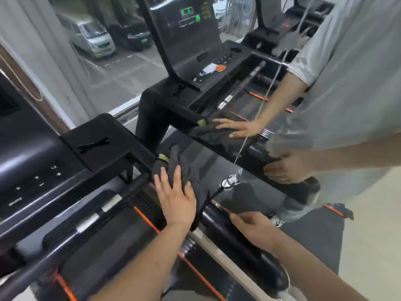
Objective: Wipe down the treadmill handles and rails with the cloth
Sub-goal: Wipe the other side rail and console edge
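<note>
A dark grey cloth (184,168) with a yellow-green tag lies draped over the treadmill's black right side rail (214,216), close to where it meets the console. My left hand (175,200) lies flat on the cloth with straight fingers, pressing it onto the rail. My right hand (253,229) rests on the same rail a little nearer to me, fingers stretched along it and apart from the cloth. A front handlebar (86,222) with silver sensor plates runs across at lower left.
A wall mirror (282,83) stands right beside the rail and repeats my hands, the cloth and the treadmill. The console (32,170) with buttons is at the left. The belt with orange edge lines (147,220) lies below. A window at the back shows parked vans.
</note>
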Action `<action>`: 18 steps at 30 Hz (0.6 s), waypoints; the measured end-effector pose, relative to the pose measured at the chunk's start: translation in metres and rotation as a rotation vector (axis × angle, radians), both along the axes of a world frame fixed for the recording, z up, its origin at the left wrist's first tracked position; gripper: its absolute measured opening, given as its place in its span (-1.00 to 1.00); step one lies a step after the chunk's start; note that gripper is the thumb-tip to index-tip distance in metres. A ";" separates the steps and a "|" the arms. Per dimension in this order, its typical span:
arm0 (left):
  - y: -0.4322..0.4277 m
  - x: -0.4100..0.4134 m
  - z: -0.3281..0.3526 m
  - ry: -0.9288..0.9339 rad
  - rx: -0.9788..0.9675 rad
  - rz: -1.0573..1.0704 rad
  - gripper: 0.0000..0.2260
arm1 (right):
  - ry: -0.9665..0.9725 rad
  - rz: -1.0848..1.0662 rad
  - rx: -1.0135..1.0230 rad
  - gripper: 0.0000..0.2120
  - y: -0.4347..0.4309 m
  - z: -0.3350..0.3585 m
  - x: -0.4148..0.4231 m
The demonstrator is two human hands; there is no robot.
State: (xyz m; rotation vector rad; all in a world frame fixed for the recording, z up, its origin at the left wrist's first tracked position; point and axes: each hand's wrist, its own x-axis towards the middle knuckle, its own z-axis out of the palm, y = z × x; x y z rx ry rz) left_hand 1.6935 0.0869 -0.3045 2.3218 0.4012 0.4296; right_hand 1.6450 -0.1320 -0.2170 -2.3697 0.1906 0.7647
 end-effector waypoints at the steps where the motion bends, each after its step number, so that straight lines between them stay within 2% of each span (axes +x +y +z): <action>1: -0.024 -0.018 -0.003 -0.008 -0.093 0.037 -0.49 | -0.002 0.046 -0.010 -0.49 -0.006 -0.005 -0.001; 4: -0.089 -0.074 -0.010 0.037 -0.305 0.093 -0.35 | -0.006 0.128 0.046 -0.56 -0.013 -0.009 0.000; 8: -0.135 -0.118 -0.007 0.213 -0.494 0.139 -0.18 | -0.030 0.099 0.187 -0.57 -0.021 -0.011 0.006; 10: -0.128 -0.106 -0.006 0.311 -0.541 0.173 -0.09 | -0.068 0.078 0.237 -0.56 -0.021 -0.016 0.005; 12: -0.105 -0.075 -0.001 0.490 -0.588 0.232 0.00 | -0.077 -0.006 0.272 -0.54 -0.016 -0.022 0.005; 14: -0.070 -0.039 0.011 0.645 -0.649 0.297 0.00 | -0.094 -0.039 0.272 -0.55 -0.005 -0.022 0.010; 16: -0.035 -0.008 0.022 0.698 -0.695 0.352 -0.05 | -0.107 -0.041 0.260 -0.55 0.009 -0.023 0.024; 18: -0.009 0.014 0.031 0.646 -0.704 0.389 -0.10 | -0.077 -0.040 0.270 -0.49 0.025 -0.025 0.036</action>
